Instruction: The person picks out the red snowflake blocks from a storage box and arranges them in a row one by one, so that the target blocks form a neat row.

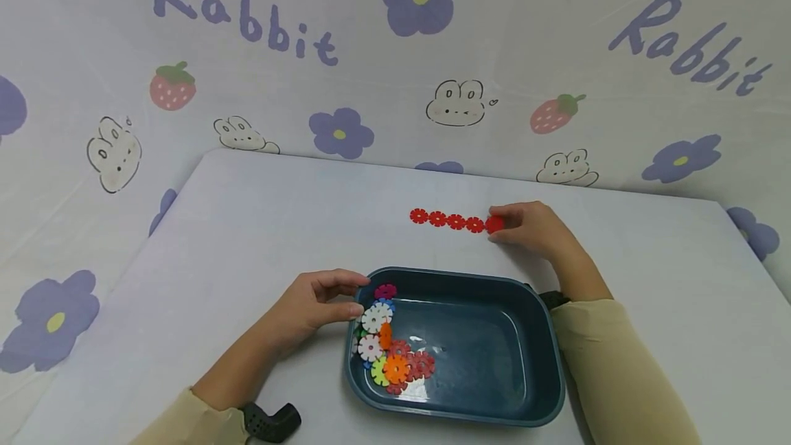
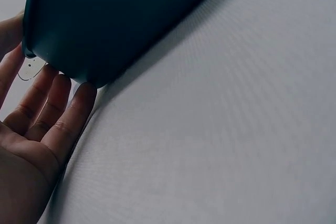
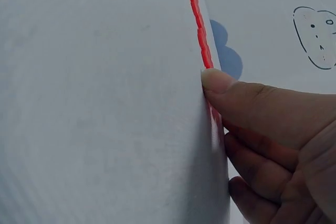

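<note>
In the head view my right hand (image 1: 531, 229) pinches the red notched disc (image 1: 494, 224) at the right end of a row of red flower-shaped discs (image 1: 456, 222). The row lies on the white table beyond the tub. Edge-on in the right wrist view, the row (image 3: 200, 30) runs away from my thumb, flat along the tabletop. My left hand (image 1: 318, 304) touches the left rim of a dark teal tub (image 1: 457, 417) with thumb and fingertips. In the left wrist view, several extended fingers (image 2: 68, 124) rest against the tub's outer wall (image 2: 115, 24).
Inside the tub's left side, loose notched discs are heaped: white (image 1: 371, 347), orange (image 1: 396, 369), yellow-green (image 1: 379, 372), magenta (image 1: 386, 291) and red (image 1: 422, 364). A patterned cloth (image 1: 371, 74) hangs behind the table's far edge. My right forearm (image 1: 608, 356) passes beside the tub's right wall.
</note>
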Tool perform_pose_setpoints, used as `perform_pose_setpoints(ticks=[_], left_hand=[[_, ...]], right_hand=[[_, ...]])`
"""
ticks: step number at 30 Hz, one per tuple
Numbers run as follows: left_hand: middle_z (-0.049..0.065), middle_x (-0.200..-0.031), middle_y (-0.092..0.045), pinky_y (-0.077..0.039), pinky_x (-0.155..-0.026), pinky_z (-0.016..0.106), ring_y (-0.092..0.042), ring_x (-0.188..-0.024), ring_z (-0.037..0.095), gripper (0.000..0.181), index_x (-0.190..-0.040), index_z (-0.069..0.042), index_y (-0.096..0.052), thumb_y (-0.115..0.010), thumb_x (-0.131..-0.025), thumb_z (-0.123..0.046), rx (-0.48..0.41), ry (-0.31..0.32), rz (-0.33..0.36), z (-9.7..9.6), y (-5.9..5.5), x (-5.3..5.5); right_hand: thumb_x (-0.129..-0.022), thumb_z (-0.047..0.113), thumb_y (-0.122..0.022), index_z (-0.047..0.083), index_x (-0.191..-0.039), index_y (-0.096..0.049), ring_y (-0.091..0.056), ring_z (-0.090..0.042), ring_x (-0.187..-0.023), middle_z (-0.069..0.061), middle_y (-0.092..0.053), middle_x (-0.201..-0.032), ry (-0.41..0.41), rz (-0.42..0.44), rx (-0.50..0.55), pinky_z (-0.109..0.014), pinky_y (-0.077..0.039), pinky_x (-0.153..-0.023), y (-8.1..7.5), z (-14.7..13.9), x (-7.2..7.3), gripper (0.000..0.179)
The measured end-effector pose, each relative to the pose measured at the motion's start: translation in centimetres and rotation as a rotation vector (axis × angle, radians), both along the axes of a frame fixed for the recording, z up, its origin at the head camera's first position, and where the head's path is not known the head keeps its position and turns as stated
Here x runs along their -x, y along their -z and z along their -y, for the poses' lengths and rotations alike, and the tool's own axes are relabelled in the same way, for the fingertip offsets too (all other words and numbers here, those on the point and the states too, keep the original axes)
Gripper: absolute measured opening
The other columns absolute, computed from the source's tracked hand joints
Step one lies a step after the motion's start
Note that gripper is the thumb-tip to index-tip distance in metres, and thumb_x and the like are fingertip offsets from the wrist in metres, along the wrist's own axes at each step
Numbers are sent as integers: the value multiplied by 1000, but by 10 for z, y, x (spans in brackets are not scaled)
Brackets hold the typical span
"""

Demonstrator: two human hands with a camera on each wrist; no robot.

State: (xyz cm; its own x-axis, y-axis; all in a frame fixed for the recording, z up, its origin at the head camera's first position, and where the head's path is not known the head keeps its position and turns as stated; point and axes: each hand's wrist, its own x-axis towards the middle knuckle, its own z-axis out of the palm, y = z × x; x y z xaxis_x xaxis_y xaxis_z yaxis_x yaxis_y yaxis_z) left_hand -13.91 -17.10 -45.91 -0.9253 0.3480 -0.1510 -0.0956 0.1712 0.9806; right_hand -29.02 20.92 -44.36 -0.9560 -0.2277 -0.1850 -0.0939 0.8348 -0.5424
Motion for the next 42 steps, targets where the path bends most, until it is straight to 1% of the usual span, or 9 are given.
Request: perform_pose_setpoints(ticks=[16, 19, 23, 27, 30, 34, 36, 38, 42], left_hand=[[4, -128, -65, -51, -99, 35, -59, -118, 24, 38, -121, -14, -69, -78, -85, -21, -16, 21, -8, 0, 4, -1], [3, -125, -66, -51, -97, 34, -59, -116, 23, 39, -121, -16, -69, -78, -84, -23, -16, 24, -5, 0, 4, -2], [2, -120, -68, -51, -97, 33, -60, -114, 22, 39, -120, -18, -69, -79, -83, -24, -6, 22, -5, 0, 2, -2], [0, -119, -68, -51, -97, 35, -59, -115, 22, 37, -119, -20, -70, -78, -84, -24, 18, 12, -17, 2, -1, 0], [1, -121, -67, -52, -97, 37, -59, -115, 23, 36, -120, -20, -70, -78, -85, -23, 30, 6, -20, 3, -4, 1], [3, -124, -66, -51, -98, 37, -58, -116, 24, 37, -121, -17, -69, -77, -85, -21, 30, 5, -12, 4, -5, 0], [2, -125, -66, -51, -99, 38, -58, -117, 24, 37, -121, -18, -69, -77, -85, -21, 28, 5, -13, 5, -4, 0], [2, -125, -66, -51, -99, 39, -58, -117, 24, 38, -121, -18, -69, -77, -85, -23, 25, 6, -11, 5, -2, 0], [1, -123, -66, -50, -99, 38, -59, -117, 22, 39, -121, -19, -69, -79, -84, -26, 8, 14, -2, 2, 1, 1]], right_hand=[[-86, 37, -75, 16, -137, -59, -45, -37, -134, -15, -55, -142, 20, 17, 3, -56, -44, -103, -9, -6, -6, 57], [-88, 36, -73, 15, -136, -61, -48, -38, -132, -15, -57, -139, 27, -10, 55, -57, -45, -102, -22, -13, -9, 54], [-88, 40, -73, 16, -134, -62, -51, -32, -132, -11, -61, -136, 34, -92, 137, -55, -44, -103, -52, -22, -19, 53], [-86, 41, -74, 21, -130, -66, -61, -12, -120, -4, -67, -129, 28, -216, 225, -26, -51, -95, -85, -23, -36, 49], [-87, 26, -76, 19, -125, -69, -65, 1, -106, -3, -71, -121, -82, -338, 288, -10, -49, -84, -105, -11, -53, 39], [-84, 10, -78, 15, -119, -71, -67, 0, -101, -1, -73, -113, -362, -389, 339, -14, -52, -85, -119, 24, -80, 37], [-83, 10, -78, 14, -119, -71, -68, -4, -102, 1, -73, -111, -506, -329, 352, -19, -54, -85, -120, 45, -91, 37], [-83, 13, -78, 13, -120, -71, -69, -6, -102, 2, -73, -111, -608, -210, 363, -25, -55, -87, -116, 63, -99, 37], [-86, 21, -77, 14, -121, -70, -70, -9, -100, 3, -73, -111, -717, 34, 361, -34, -57, -88, -101, 87, -106, 36]])
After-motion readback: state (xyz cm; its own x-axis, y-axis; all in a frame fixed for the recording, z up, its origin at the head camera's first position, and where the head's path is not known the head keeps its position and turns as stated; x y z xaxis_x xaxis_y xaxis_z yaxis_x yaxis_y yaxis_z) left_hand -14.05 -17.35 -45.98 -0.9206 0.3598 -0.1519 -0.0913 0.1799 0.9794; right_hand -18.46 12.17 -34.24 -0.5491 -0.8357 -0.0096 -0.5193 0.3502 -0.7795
